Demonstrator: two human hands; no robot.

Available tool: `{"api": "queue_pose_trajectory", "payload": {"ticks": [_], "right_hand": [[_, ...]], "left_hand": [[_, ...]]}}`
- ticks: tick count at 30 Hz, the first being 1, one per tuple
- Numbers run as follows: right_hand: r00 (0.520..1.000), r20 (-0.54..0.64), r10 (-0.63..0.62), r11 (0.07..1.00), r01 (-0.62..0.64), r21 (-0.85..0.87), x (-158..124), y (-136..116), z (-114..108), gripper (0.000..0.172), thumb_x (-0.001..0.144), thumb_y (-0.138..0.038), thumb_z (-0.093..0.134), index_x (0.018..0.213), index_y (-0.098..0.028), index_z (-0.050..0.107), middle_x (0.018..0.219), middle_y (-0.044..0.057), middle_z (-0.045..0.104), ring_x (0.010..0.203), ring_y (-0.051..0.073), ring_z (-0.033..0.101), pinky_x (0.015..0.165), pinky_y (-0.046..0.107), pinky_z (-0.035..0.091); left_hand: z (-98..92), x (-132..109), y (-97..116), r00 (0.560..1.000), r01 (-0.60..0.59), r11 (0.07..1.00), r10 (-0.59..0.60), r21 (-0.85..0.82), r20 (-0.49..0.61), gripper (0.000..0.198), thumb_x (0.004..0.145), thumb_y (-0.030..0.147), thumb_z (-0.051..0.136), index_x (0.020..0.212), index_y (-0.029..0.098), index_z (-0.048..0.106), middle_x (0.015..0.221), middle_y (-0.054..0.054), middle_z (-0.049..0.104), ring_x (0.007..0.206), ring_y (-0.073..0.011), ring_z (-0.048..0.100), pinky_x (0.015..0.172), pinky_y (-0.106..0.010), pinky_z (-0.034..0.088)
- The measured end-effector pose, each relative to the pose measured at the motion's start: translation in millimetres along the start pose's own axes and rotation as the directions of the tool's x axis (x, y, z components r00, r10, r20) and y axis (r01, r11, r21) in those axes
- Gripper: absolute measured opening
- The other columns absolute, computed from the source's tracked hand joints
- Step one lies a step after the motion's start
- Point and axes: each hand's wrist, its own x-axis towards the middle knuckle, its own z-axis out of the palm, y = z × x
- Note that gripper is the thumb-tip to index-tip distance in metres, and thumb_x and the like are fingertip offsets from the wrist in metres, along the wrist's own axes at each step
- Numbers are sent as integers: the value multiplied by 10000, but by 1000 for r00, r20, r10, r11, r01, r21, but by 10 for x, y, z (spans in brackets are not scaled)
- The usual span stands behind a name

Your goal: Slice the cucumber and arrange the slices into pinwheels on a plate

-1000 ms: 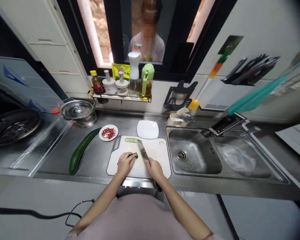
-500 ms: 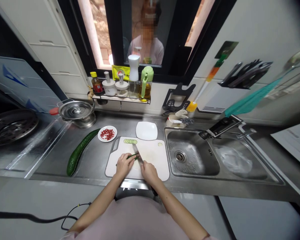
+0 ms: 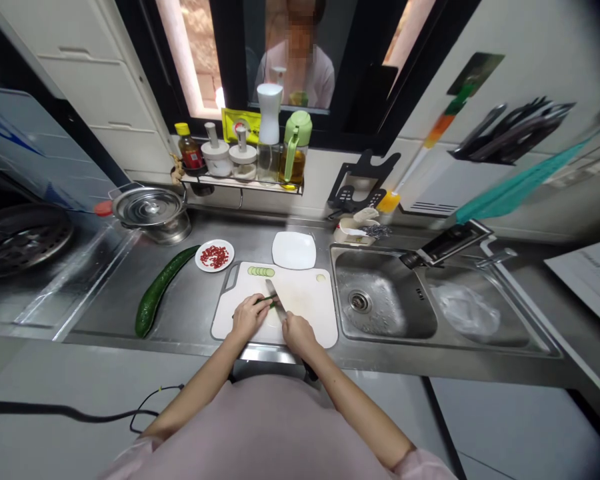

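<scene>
My right hand (image 3: 299, 333) grips a knife (image 3: 277, 301), its blade pointing up and left over the white cutting board (image 3: 310, 300). Beside the blade, my left hand (image 3: 249, 316) holds down a dark green cucumber piece (image 3: 266, 301), mostly covered by the fingers. Overlapping pale cucumber slices (image 3: 261, 271) lie in a row at the board's top left. One more slice (image 3: 321, 278) rests near the top right corner. A white square plate (image 3: 294, 251) stands just behind the board.
A whole cucumber (image 3: 163, 290) and a plate of red pieces (image 3: 215, 256) lie left of the board. Right of it is the sink (image 3: 385, 300) with a faucet (image 3: 445, 243). Behind, a rack (image 3: 245, 181) holds bottles and jars; a steel pot (image 3: 153, 213) stands back left.
The view has shifted slightly, so the counter things sit a little higher. My hands keep nearly the same places on the board, with the blade still beside the cucumber piece.
</scene>
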Motion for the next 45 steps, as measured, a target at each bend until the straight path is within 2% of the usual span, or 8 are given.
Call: {"api": "queue_pose_trajectory", "payload": {"ticks": [12,28,45], "right_hand": [[995,86,43,999,-43,5,-164,-33,-110,312,933,-171,353,1115,-109,598,1022,177,689,979,249,653,742,290,417],[998,56,30,1000,-30,0,-31,-68,-26,322,914,-128,360,1134,-95,593,1024,180,690,999,244,652,765,292,440],[999,26,27,999,-26,-24,102,-97,63,313,917,-127,361,1129,-104,590,1034,173,692,1012,249,659,790,305,474]], "left_hand": [[-12,19,23,1000,1,1000,-1,12,10,229,915,311,519,1007,276,726,1025,-36,650,894,-151,588,765,-267,486],[2,11,19,1000,-11,1000,12,-18,18,239,912,275,523,1058,292,711,1048,-33,639,919,-150,589,798,-272,492],[10,25,42,1000,-12,1000,12,-18,-10,239,908,280,519,1033,288,723,1027,-42,650,902,-158,606,779,-280,511]]}}
